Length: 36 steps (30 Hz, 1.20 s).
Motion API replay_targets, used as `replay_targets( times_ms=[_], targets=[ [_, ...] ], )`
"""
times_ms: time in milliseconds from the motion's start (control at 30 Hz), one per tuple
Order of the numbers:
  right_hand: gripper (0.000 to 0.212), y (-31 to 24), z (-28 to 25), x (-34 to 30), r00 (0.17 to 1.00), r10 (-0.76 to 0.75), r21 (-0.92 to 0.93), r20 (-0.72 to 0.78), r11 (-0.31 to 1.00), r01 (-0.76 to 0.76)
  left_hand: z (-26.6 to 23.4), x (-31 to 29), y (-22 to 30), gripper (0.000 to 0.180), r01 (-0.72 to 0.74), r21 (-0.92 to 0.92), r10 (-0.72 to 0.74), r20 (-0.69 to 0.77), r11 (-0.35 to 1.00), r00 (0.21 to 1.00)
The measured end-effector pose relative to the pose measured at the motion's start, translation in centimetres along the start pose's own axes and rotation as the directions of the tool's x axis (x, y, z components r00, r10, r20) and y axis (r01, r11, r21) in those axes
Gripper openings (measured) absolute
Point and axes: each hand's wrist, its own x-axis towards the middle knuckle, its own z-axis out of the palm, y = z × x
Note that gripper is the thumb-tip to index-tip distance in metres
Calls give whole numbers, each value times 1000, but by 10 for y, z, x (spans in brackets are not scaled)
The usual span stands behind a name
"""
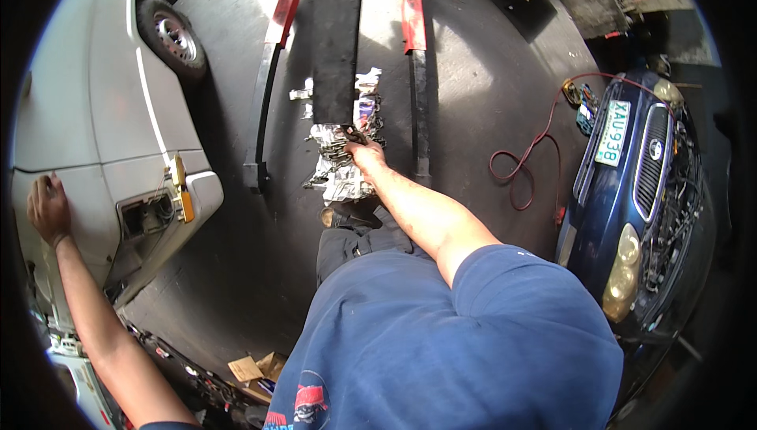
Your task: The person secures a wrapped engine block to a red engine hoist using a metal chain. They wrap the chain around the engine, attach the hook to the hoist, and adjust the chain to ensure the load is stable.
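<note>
My right hand (366, 155) reaches down to metal parts (337, 146) lying in rows on newspaper (343, 184) on the floor in front of me. Its fingers are closed at a dark piece beside the black board; what they hold is too small to make out. My left hand (49, 209) rests on the pale body panel of the white vehicle (75, 114) at the left. The fingers of that hand are loosely bent and apart, holding nothing. Over the far part of the newspaper lies the long black board (335, 43).
Red and black lift arms (264, 99) flank the board, the second (420, 91) to its right. A dark blue car front (615, 201) with bared engine bay stands at right, near a red hose (522, 163) on the floor. An orange lamp (183, 187) hangs from the white vehicle's corner.
</note>
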Motion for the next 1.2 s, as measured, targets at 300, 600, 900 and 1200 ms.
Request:
replay_targets(
  times_ms=[300,600,900,1200],
  targets=[
    [14,-28,3,-28,1000,25,-7,-8,1000,-25,-7,2,6,20,-3,-19,2,-62,1000,998],
    [22,-20,0,-16,998,57,-69,-37,996,-60,-19,4,23,16,77,-58,-80,-51,995,995],
    [23,-19,2,-18,998,37,-50,-50,998,-40,-28,7,32,11,128,-135,-136,-50,982,989],
    [12,-7,0,-4,997,0,-78,-75,997,-6,-51,15,43,12,156,-149,-172,-97,976,980]
  ],
)
